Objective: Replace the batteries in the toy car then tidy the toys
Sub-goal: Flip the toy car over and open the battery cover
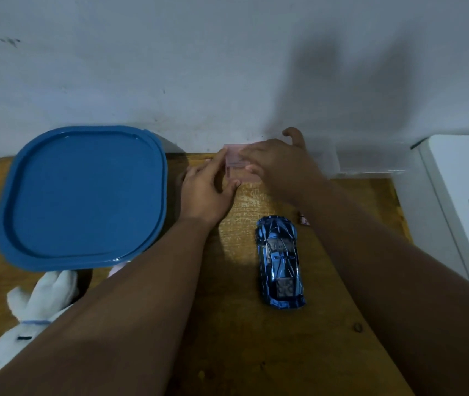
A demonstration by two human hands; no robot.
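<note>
Now, you have 2 hands at the small pink box (234, 159), which sits at the far edge of the table (256, 352), close to the wall. Your left hand (207, 190) pinches its left side between fingers and thumb. Your right hand (279, 164) lies over the top, too blurred to tell whether it grips or only rests there. The box probably holds the batteries, so brace it with the left hand and let the right lift the cover gently, keeping the box level so nothing rolls off the back edge. The toy car (280, 261) stands on its wheels nearer you, apart from both hands. A small object (304, 219) lies just beside your right forearm, so mind it. The white plush toy (42, 304) and the blue lid (82, 195) lie on the left.
</note>
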